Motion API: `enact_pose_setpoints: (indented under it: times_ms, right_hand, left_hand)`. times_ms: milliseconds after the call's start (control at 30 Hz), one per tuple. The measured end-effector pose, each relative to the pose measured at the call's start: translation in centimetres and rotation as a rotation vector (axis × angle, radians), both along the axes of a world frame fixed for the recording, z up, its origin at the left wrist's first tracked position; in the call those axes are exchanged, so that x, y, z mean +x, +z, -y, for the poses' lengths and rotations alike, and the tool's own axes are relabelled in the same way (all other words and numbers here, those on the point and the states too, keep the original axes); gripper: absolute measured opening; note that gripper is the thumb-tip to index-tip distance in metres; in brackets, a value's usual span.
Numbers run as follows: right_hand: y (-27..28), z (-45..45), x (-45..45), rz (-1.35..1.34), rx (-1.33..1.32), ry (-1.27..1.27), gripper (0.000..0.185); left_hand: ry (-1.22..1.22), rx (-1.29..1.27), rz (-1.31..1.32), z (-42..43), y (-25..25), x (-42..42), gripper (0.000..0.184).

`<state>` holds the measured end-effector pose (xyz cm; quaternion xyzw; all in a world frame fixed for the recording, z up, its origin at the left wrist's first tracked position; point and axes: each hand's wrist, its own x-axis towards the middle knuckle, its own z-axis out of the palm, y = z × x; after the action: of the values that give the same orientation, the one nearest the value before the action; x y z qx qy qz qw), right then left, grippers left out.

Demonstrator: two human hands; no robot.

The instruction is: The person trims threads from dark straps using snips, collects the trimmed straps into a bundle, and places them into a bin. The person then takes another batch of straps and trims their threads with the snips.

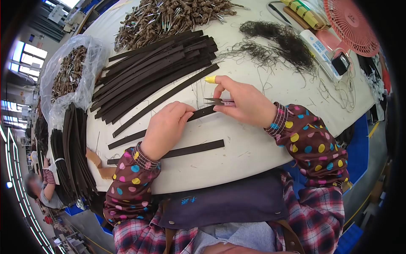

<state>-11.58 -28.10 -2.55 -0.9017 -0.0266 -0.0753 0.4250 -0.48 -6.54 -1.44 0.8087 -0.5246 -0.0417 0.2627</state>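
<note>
My left hand (pixel 168 125) is closed in a pinch on a dark brown strap (pixel 127 139) that lies slantwise on the table. Small thread snips (pixel 220 102) are held in my right hand (pixel 249 101), their blades pointing left just above the strap's right part. Yellow tape (pixel 210 79) wraps the tip of my right index finger. Beyond my hands lies another single strap (pixel 165 100). A further loose strap (pixel 194 148) runs partly under my left wrist, nearer to me.
A stack of dark straps (pixel 156 72) fills the left middle, with a heap of brown knotted cords (pixel 169 19) behind it. Loose threads (pixel 279 42), a power strip (pixel 319 51) and a pink fan (pixel 351 21) sit at right. A plastic bag (pixel 95 55) stands left.
</note>
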Motion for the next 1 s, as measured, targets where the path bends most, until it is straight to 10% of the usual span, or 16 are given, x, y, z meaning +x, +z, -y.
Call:
enact_pose_setpoints:
  times_ms: [200,667,1000]
  right_hand:
    - [-1.3,0.2,0.1,0.143,-0.063,-0.038,0.056]
    - [0.2,-0.1,-0.5,0.235,-0.601,0.035,0.025]
    - [-0.6,-0.9,0.8,0.157,-0.324,0.019,0.022]
  left_hand:
    - [-0.024,-0.047,0.277,0.1,0.1,0.5,0.019]
    - [0.103,0.100,-0.312,1.8,0.6,-0.5,0.031]
    - [0.104,0.042,-0.339,1.9,0.0,-0.4,0.032]
